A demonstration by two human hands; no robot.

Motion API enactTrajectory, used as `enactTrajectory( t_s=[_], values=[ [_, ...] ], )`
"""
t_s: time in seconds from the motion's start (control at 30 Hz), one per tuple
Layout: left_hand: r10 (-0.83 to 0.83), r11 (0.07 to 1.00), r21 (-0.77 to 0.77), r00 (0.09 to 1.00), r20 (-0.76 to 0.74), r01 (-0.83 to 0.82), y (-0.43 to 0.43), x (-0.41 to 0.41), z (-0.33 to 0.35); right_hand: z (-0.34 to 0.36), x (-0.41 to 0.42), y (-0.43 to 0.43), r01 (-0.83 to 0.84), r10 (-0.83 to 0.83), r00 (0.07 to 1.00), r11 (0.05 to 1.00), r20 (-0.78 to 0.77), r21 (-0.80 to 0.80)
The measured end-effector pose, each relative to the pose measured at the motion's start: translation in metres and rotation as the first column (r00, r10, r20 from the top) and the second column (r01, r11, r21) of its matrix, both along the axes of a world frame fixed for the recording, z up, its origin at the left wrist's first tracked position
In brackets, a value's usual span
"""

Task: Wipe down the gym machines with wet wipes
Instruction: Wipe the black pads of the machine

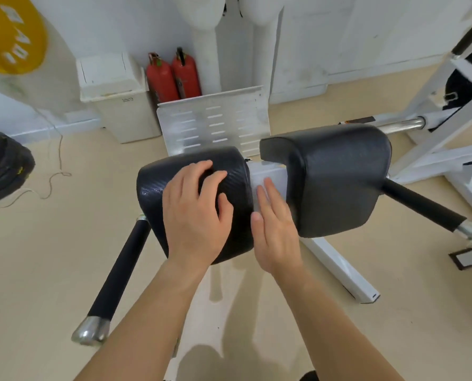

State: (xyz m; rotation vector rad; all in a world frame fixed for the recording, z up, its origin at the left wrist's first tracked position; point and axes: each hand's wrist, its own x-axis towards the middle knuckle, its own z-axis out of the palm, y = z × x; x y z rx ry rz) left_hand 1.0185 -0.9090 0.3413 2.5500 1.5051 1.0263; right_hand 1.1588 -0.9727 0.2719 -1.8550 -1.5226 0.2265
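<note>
Both hands on the gym machine (339, 268).
The left hand (193, 218) rests on the left pad (152, 193), fingers loosely bent and holding nothing. The right hand (274, 229) lies flat just right of that pad, on a white patch (270, 171); wipe or frame, I cannot tell.

Person, head-camera view: two bare forearms, bare left hand (196, 215) and right hand (276, 232), short plain fingernails.

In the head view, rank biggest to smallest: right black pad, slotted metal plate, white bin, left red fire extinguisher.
Right black pad, largest, though nearest.
Slotted metal plate and white bin: too alike to rank.
Left red fire extinguisher, smallest.
</note>
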Motion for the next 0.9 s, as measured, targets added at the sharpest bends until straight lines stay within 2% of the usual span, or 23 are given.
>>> enactTrajectory(
  t_s=[0.13,0.23,0.43,0.6,0.77,0.9],
  values=[
    [0.015,0.984,0.178,0.996,0.087,-0.03,-0.006,-0.003,-0.043,-0.067,-0.002,-0.011,-0.012,0.003,0.985,0.999,0.175,0.053],
    [-0.009,0.972,0.234,0.989,0.15,-0.027,-0.001,-0.002,-0.057,-0.097,-0.005,-0.016,-0.038,0.02,0.975,0.996,0.222,0.075],
    [-0.017,0.964,0.263,0.985,0.171,-0.029,0.003,-0.003,-0.062,-0.071,0.008,0.013,-0.066,0.037,0.983,0.985,0.178,0.161],
    [-0.002,0.967,0.252,0.986,0.164,-0.04,0.001,-0.001,-0.059,-0.084,-0.003,-0.01,-0.058,0.043,0.99,0.992,0.137,0.111],
    [0.017,0.954,0.289,0.98,0.196,-0.075,0.002,0.002,-0.061,-0.053,0.004,0.018,-0.032,0.018,0.993,0.992,0.117,0.121],
    [0.005,0.956,0.286,0.979,0.202,-0.064,0.0,0.002,-0.061,-0.088,-0.009,-0.021,-0.053,0.049,0.991,0.998,0.123,0.028]
  ],
)
